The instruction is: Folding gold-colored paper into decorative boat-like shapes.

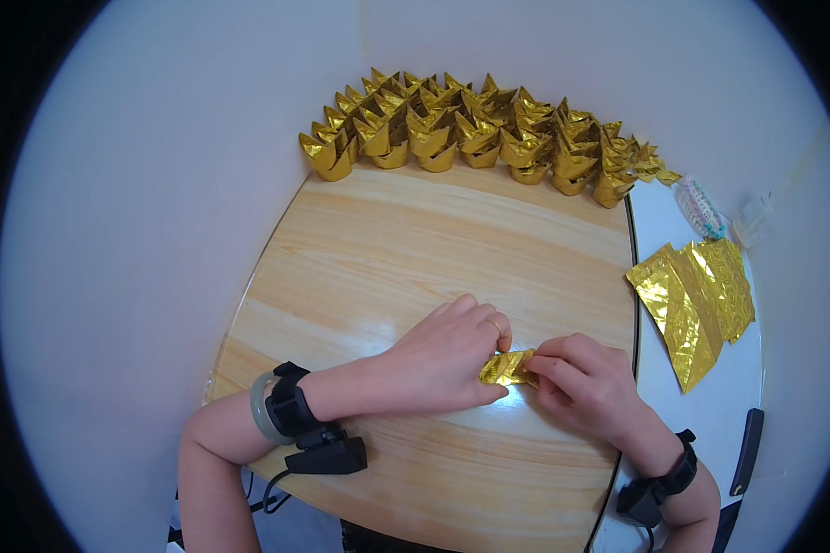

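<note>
A small folded piece of gold foil paper (pixel 505 369) lies on the wooden tabletop between my hands. My left hand (pixel 447 358) curls around its left end, with the thumb at the near side and the fingers at the far side. At the right end, my right hand (pixel 581 380) pinches the paper between thumb and fingers. My palms and fingers hide both ends of the strip.
Rows of folded gold paper boat shapes (pixel 433 138) stand along the table's far edge. On the white surface at the right lie gold foil sheets (pixel 692 304), a patterned packet (pixel 701 207), a clear container (pixel 753 219) and a dark narrow bar (pixel 748 452).
</note>
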`<state>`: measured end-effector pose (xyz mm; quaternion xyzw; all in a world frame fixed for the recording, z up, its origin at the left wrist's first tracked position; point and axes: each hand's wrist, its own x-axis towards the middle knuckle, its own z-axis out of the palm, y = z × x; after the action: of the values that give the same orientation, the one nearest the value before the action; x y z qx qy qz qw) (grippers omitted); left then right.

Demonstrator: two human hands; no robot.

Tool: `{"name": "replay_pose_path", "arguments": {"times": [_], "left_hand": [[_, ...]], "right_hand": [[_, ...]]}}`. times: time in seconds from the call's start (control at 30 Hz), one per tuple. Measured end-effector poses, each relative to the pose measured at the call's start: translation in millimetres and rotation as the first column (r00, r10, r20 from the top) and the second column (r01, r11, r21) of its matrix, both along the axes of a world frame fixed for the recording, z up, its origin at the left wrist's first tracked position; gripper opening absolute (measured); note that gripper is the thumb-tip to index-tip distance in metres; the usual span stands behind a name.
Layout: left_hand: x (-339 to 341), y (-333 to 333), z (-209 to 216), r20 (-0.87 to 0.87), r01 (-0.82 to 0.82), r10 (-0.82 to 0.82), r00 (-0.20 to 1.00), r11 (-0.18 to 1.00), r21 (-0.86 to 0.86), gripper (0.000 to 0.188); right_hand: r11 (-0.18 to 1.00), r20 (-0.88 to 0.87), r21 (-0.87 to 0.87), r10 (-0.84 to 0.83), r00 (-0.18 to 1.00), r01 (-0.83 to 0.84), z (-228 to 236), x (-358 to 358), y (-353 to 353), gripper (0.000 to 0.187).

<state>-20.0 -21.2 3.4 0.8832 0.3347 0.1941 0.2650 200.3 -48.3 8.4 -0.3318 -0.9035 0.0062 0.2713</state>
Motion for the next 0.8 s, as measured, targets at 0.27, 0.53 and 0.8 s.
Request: {"name": "replay_pose_path", "arguments": {"times": [0.27, 0.53, 0.8], "left_hand": [[-0.4, 1.3, -1.0, 0.011, 0.005, -0.005, 1.0, 1.0, -0.017, 0.032], [-1.2, 6.5, 4.0, -0.008, 0.004, -0.005, 1.0, 0.994, -0.108, 0.03], [-1.4, 10.9, -12.6, 0.408, 0.023, 0.203, 0.89, 0.875, -0.483, 0.023]], "right_hand": [[0.997, 0.049, -0.008, 0.071, 0.996, -0.071, 0.1, -2.0, -0.3, 0.02], [0.927, -0.203, -0.362, -0.186, 0.962, 0.103, -5.3, -5.3, 3.9, 0.034], [0.608, -0.329, -0.794, -0.456, 0.827, 0.019, -2.0, -2.0, 2.3, 0.026]]}}
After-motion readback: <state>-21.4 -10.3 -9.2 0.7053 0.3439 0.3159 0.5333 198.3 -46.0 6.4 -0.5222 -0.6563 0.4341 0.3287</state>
